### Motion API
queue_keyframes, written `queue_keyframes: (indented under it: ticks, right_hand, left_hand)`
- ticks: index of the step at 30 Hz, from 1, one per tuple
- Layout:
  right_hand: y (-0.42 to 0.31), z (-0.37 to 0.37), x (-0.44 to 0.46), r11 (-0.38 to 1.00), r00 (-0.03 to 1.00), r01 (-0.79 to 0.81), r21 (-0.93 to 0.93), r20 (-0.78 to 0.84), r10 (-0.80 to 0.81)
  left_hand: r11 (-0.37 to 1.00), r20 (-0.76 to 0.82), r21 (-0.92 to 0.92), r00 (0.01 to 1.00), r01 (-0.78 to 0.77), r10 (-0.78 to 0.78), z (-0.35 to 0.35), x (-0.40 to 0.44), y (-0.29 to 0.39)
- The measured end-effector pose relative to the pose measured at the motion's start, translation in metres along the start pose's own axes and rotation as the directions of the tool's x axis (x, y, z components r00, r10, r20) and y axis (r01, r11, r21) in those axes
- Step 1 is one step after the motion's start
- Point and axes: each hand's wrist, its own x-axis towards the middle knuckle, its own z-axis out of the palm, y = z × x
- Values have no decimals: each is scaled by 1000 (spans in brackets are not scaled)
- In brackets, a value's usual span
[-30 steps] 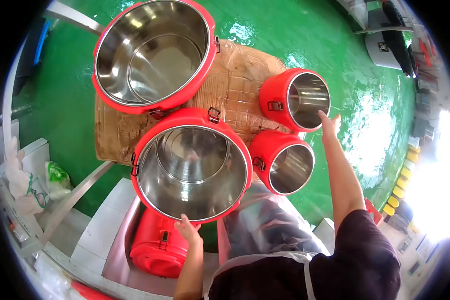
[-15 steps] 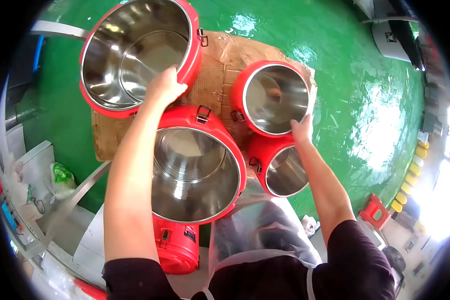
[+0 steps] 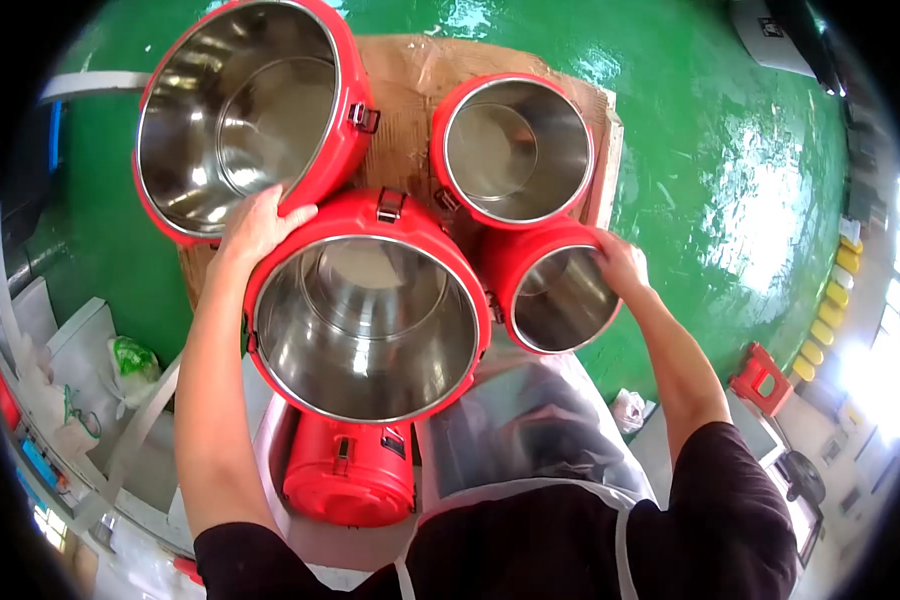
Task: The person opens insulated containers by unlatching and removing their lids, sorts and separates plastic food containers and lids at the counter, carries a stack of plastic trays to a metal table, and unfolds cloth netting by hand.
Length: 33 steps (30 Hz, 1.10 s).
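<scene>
My left hand (image 3: 258,228) is against the upper left edge of a large red insulated barrel (image 3: 370,405), thumb along its shoulder and fingers bent round its side. That barrel is lidless, and its shiny steel inside faces me. My right hand (image 3: 622,264) is closed over the right rim of a small red barrel (image 3: 505,262), its fingertips partly hidden. Just beyond it stands a middle-sized red barrel (image 3: 515,218), also without a lid. The biggest red barrel (image 3: 348,150) is at the upper left, close to my left fingertips.
Brown cardboard (image 3: 400,75) lies under the barrels on the green floor (image 3: 690,200). A lidded red barrel (image 3: 355,475) lies near my body, beside my clear apron (image 3: 530,430). A red stool (image 3: 760,380) stands at the right, and a pale metal rail (image 3: 135,440) at the left.
My left hand has left the biggest barrel's rim for the large near barrel. My right hand has moved from the middle-sized barrel down to the small one. The view has shifted slightly.
</scene>
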Motion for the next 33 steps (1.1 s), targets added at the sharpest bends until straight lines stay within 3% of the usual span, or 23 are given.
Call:
queue_keyframes:
  ticks: [1,2,3,4,7,9,10,11,12,13,14,17,18,21,22,25,26,27,28,30,32,33]
  right_hand:
    - [-23,-5,4,996,997,76,-45,10,-76]
    - [-41,2,8,987,992,112,-116,75,-104]
    - [-58,7,16,971,982,155,-184,136,-131]
    - [-67,9,21,948,969,201,-245,192,-156]
    - [-67,21,20,956,962,270,-117,8,-271]
    - [-75,4,9,986,985,164,29,-61,-162]
    - [-70,-4,5,984,991,109,142,-91,-96]
    - [-66,-11,6,966,993,58,253,-112,-31]
    - [-62,-17,16,834,975,-69,547,-141,174]
    - [-61,-23,31,598,924,-154,786,-99,369]
    - [-81,-36,45,459,893,-104,883,-120,434]
    - [-57,-3,95,491,894,-386,781,184,410]
    - [-24,33,110,506,935,-181,843,-12,354]
    - [-52,23,92,580,889,-170,797,-130,439]
    - [-62,21,84,465,851,-223,857,-62,522]
    - [-54,37,65,390,792,-170,905,-110,601]
    - [-73,17,56,422,786,-282,862,-46,617]
    - [-67,23,58,410,791,-266,872,-45,610]
    - [-50,32,60,393,793,-248,885,-47,608]
    - [-20,47,65,408,805,-234,883,-59,590]
    - [-5,53,66,441,802,-271,856,-53,596]
    - [2,52,70,455,803,-285,844,-49,594]
  left_hand:
    - [999,-99,5,994,-50,50,3,-4,0]
    - [948,-413,127,853,-292,318,18,-5,-15]
    - [949,-562,110,769,-297,306,16,-21,-7]
    - [973,-671,70,711,-221,210,21,-43,-3]
    - [983,-814,-176,554,50,-174,68,-120,-16]
    - [893,-727,-312,525,323,-444,132,-171,-47]
    - [717,-543,-614,483,329,-687,177,-191,-65]
    - [444,-283,-838,443,318,-851,205,-200,-75]
    - [377,-216,-892,497,249,-840,208,-201,-73]
    - [297,-152,-937,550,185,-821,210,-203,-70]
    - [212,-96,-969,604,124,-791,211,-205,-67]
    - [162,-123,-987,604,11,-787,210,-205,-64]
    - [141,-115,-990,636,-10,-763,208,-206,-61]
    - [174,-173,-983,648,-62,-742,216,-205,-62]
    - [191,-172,-981,639,-39,-750,210,-201,-54]
    - [398,-294,-917,658,9,-693,195,-188,-40]
    - [399,-295,-917,675,-1,-676,182,-179,-31]
    - [401,-296,-916,693,-10,-658,172,-171,-27]
    - [527,-387,-850,677,2,-627,178,-164,-34]
    - [590,-407,-803,644,87,-648,171,-148,-32]
    - [570,-367,-811,644,133,-671,161,-139,-27]
    - [670,-467,-731,623,127,-628,161,-137,-24]
